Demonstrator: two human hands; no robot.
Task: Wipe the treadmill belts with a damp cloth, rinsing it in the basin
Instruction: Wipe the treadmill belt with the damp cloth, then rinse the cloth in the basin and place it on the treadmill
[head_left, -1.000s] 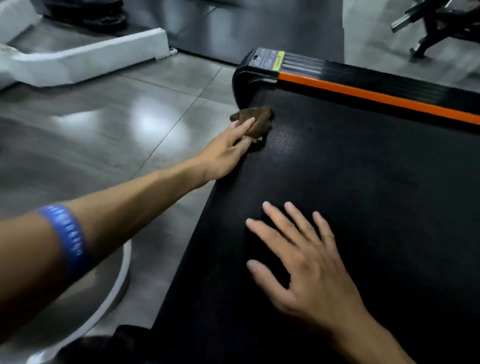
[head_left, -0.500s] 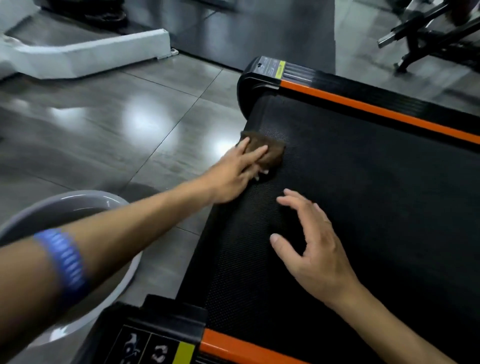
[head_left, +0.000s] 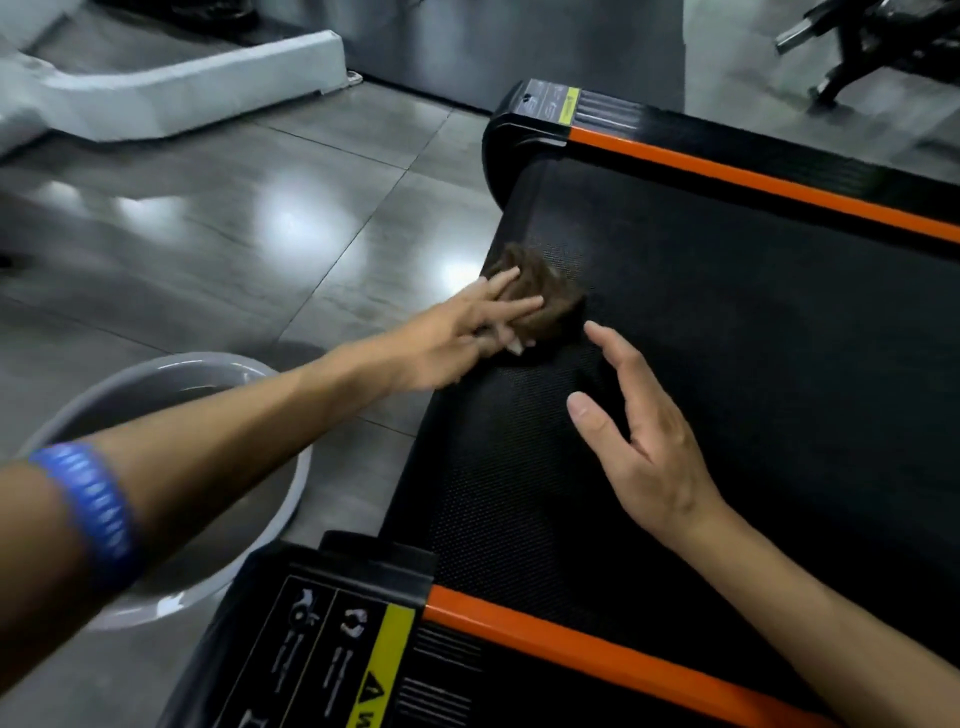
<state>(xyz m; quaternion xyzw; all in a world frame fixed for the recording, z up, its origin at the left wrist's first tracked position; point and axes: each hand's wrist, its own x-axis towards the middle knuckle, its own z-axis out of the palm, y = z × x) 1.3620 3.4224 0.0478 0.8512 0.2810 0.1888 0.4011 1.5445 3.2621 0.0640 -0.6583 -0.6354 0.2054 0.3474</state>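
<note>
Head view: left hand (head_left: 462, 325) flat, fingers straight, pressing brown cloth (head_left: 540, 291) at left edge of black treadmill belt (head_left: 753, 353). Right hand (head_left: 634, 436) spread loose on belt just beside cloth, gripping nothing. Grey basin (head_left: 291, 499) on tiled floor (head_left: 208, 234) near treadmill, partly hidden by left forearm with blue wristband (head_left: 88, 504). Orange side rails (head_left: 753, 179) flanking belt; white machine base (head_left: 197, 83) far left.

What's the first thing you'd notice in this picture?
Probably the left hand pressing a brown cloth onto the black treadmill belt, near its left edge. The right hand is just beside it over the belt, fingers loosely spread. Bright orange stripes run along the treadmill's sides, and a grey basin sits on the floor at lower left.
</note>
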